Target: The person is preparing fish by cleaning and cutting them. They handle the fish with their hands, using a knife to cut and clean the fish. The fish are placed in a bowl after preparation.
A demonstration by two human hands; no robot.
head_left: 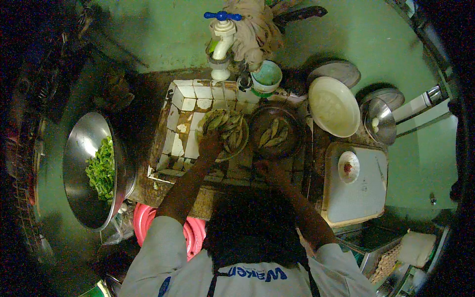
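Observation:
In a tiled sink (pixel 177 144), my left hand (pixel 210 143) reaches into a round bowl (pixel 243 144) heaped with small slender pieces (pixel 231 128), which look like little fish. Its fingers are among the pieces, and their grip is hidden. Beside it on the right sits a dark round bowl (pixel 256 124) with a few similar pieces (pixel 275 134) at its bottom. My right hand (pixel 264 167) is in deep shadow by the near rim of that dark bowl; its fingers are unclear. Above the left bowl is a white tap (pixel 224 44) with a blue handle, and a thin stream seems to fall from it.
A steel wok (pixel 79 174) with chopped greens (pixel 102 169) stands left, near a pink plastic basin (pixel 195 237). To the right are a cream bowl (pixel 334 107), a steel bowl (pixel 386 122) and a board-like tray (pixel 358 202) bearing a small white bowl (pixel 349 167). A green-white cup (pixel 267 76) stands behind.

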